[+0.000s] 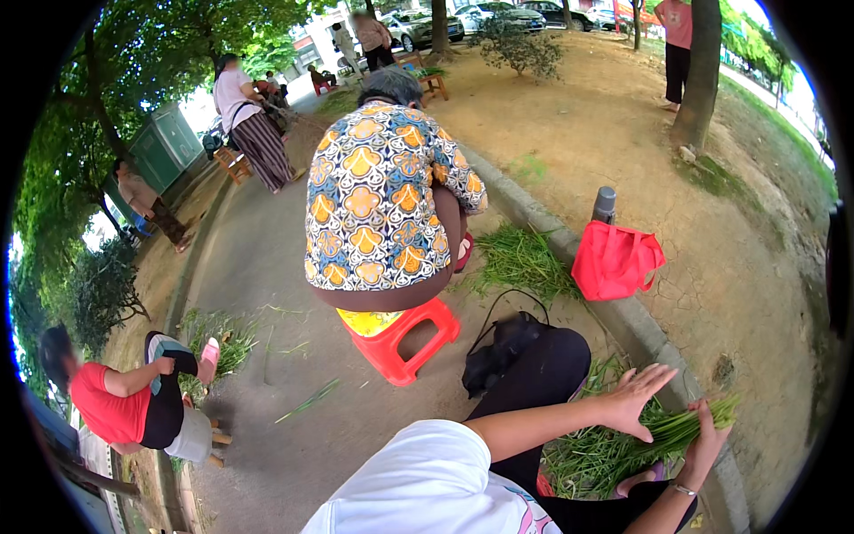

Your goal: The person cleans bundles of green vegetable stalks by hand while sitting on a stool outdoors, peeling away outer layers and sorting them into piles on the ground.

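A bundle of long green stems (674, 427) is gripped in my right hand (710, 434), which wears a bracelet at the wrist. The cut-looking pale ends stick out past the fingers. My left hand (634, 402) hovers beside the bundle with its fingers spread and nothing in them. Beneath both hands, a loose heap of the same greenery (587, 460) lies on the ground between my legs, against the stone curb (657, 347).
Before me a person in a patterned top (380, 200) sits on a red plastic stool (407, 347). A black bag (497, 357) lies by my knee. Beyond the curb are a red tote bag (614, 260) and a flask (604, 203). More greenery (527, 263) lies nearby; several people are around.
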`<state>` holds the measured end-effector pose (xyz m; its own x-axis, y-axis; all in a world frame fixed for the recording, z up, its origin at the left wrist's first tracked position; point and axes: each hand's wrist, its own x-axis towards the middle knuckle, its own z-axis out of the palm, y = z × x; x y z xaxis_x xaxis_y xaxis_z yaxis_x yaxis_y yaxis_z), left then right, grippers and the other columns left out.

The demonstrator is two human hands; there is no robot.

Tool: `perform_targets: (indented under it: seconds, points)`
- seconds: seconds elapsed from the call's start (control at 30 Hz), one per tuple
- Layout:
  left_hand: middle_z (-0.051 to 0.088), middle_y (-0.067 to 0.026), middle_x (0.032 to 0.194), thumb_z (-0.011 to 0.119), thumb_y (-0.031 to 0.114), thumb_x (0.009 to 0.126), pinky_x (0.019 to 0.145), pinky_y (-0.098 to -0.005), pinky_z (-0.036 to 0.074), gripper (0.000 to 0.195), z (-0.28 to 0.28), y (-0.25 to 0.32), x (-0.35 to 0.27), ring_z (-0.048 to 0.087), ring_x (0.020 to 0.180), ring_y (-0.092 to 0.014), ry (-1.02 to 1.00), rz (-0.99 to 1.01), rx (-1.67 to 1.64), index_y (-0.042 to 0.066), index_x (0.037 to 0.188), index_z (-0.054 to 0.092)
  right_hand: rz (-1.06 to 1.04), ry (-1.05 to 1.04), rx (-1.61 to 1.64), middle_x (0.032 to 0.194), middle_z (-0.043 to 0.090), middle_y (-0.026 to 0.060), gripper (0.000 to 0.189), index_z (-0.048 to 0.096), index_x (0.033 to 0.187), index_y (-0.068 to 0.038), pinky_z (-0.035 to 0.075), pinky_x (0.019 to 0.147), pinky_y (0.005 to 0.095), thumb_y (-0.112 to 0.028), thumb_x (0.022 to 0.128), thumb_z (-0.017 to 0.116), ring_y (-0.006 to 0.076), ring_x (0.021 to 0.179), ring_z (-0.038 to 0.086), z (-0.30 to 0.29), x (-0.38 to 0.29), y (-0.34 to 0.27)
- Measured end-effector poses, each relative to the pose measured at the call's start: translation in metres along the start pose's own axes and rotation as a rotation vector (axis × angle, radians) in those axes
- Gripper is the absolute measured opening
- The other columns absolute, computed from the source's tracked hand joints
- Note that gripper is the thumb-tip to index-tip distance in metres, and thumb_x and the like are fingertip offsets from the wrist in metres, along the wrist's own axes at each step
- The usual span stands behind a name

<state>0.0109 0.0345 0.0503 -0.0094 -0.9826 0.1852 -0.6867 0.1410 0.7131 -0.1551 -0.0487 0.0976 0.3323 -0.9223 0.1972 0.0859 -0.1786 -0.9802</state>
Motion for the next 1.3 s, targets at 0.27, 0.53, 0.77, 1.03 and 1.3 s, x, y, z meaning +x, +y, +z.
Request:
perform_targets:
  seconds: [0.27, 0.53, 0.77, 1.03, 1.3]
  points:
    - [0.022, -0.0206, 0.142, 0.082, 0.035, 0.052, 0.105, -0.0459, 0.023, 0.122, -0.026, 0.012, 0.031, 0.023, 0.132, -0.036, 0.081, 0.09, -0.176, 0.007, 0.142, 0.005, 0.081, -0.071, 0.119, 0.076, 0.058, 0.007, 0.011, 0.053, 0.085, 0.0, 0.044, 0.064, 0.0255, -0.003, 0.077, 0.06, 0.0147, 0.068, 0.056, 0.008, 0.029, -0.033]
    - [0.033, -0.0178, 0.136, 0.083, 0.029, 0.051, 0.098, -0.0387, 0.034, 0.118, -0.037, 0.042, 0.071, 0.039, 0.121, -0.032, 0.004, 0.225, -0.695, 0.005, 0.14, 0.011, 0.138, -0.217, 0.077, 0.078, 0.058, 0.0073, 0.012, 0.053, 0.086, 0.0, 0.043, 0.066, 0.0257, -0.002, 0.076, 0.059, 0.0143, 0.071, 0.056, 0.026, 0.062, -0.067]
    - [0.063, -0.0089, 0.078, 0.071, 0.005, 0.063, 0.068, -0.0295, 0.051, 0.038, -0.015, 0.035, 0.061, 0.063, 0.07, -0.016, -0.141, -0.049, -1.039, 0.001, 0.096, 0.053, 0.296, -0.152, 0.264, 0.076, 0.055, 0.0081, 0.017, 0.049, 0.09, 0.0, 0.045, 0.062, 0.0275, -0.001, 0.076, 0.059, 0.0169, 0.07, 0.055, 0.041, 0.066, -0.083]
    - [0.057, -0.0042, 0.066, 0.062, 0.003, 0.068, 0.051, -0.0245, 0.045, 0.013, -0.028, 0.012, 0.068, 0.055, 0.055, -0.011, -0.263, -0.102, -1.036, 0.001, 0.079, 0.056, 0.294, -0.268, 0.509, 0.126, 0.041, 0.0153, 0.1, 0.021, 0.136, -0.002, 0.045, 0.085, 0.0426, -0.043, 0.063, 0.076, 0.0294, 0.11, 0.047, 0.014, 0.061, -0.031]
    - [0.056, -0.0079, 0.072, 0.064, -0.003, 0.066, 0.053, -0.0276, 0.047, 0.037, -0.013, 0.008, 0.082, 0.057, 0.061, -0.016, -0.38, -0.229, -1.196, 0.002, 0.1, 0.049, 0.375, -0.287, 0.296, 0.082, 0.063, 0.0116, 0.031, 0.058, 0.09, 0.001, 0.045, 0.089, 0.0383, -0.02, 0.072, 0.071, 0.0228, 0.084, 0.062, 0.028, 0.064, -0.006]
